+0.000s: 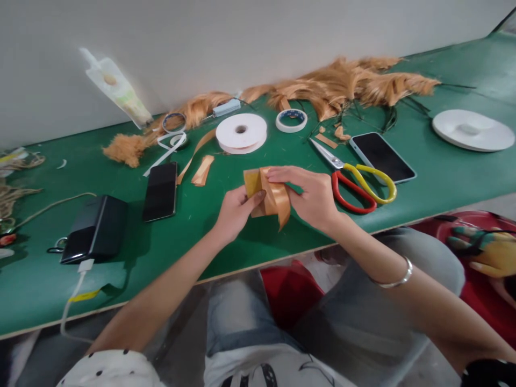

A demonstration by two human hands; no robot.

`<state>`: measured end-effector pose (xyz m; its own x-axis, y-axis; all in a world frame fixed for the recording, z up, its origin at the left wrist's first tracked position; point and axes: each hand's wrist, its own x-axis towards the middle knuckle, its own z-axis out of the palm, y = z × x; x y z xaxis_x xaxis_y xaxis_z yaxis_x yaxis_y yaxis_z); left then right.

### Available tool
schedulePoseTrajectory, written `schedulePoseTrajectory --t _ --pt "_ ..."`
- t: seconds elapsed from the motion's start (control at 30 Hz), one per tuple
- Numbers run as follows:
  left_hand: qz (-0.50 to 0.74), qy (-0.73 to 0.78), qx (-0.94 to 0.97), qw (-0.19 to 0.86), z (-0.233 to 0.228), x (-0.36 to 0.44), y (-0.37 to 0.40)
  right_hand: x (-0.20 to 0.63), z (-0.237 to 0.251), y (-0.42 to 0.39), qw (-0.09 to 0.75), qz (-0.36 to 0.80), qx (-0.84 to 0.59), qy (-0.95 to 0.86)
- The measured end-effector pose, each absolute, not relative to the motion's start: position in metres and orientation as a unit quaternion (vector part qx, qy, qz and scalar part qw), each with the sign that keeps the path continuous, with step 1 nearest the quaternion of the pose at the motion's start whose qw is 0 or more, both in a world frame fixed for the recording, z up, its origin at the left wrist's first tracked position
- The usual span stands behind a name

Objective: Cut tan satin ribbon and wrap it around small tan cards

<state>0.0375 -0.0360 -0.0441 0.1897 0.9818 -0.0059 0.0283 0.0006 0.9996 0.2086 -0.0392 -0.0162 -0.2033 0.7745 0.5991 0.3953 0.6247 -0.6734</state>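
1. Both hands close on one folded piece of gold ribbon [269,198], held just above the green table [250,242] near its front edge.
2. Left hand [234,212] grips the ribbon's left side, thumb on top and fingers curled under it.
3. Right hand [312,196] covers the ribbon's right side, fingers pressed together over the top fold; a loose end hangs down below.
4. Just right of that hand lie scissors [355,183] with one red and one yellow handle, and beyond them a phone [382,156], screen dark.
5. Behind the ribbon sit a white ribbon spool [241,133] and a tape roll [291,120].
6. To the left lie a second phone [160,191] and a black power bank [95,228].
7. Along the wall runs a heap of orange ribbon tufts [346,83]; a white plate [472,130] rests far right.
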Motion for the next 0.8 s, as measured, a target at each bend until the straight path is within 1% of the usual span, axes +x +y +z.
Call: schedulePoseTrajectory --t 0.17,0.4,0.53,0.8 --pt "0.504 0.421 0.466 0.593 -0.038 0.041 -0.035 0.206 -0.025 -0.037 0.449 0.111 -0.354 -0.813" --pt "0.514 0.422 0.413 0.622 -0.035 0.041 -0.036 0.206 -0.027 -0.036 0.400 0.013 -0.317 -0.860" --pt "0.515 0.420 0.400 0.632 -0.036 0.040 -0.034 0.207 -0.028 -0.036 0.369 0.020 -0.310 -0.876" --pt "0.519 0.429 0.387 0.630 -0.035 0.035 -0.029 0.206 -0.029 -0.035 0.354 0.016 -0.292 -0.888"
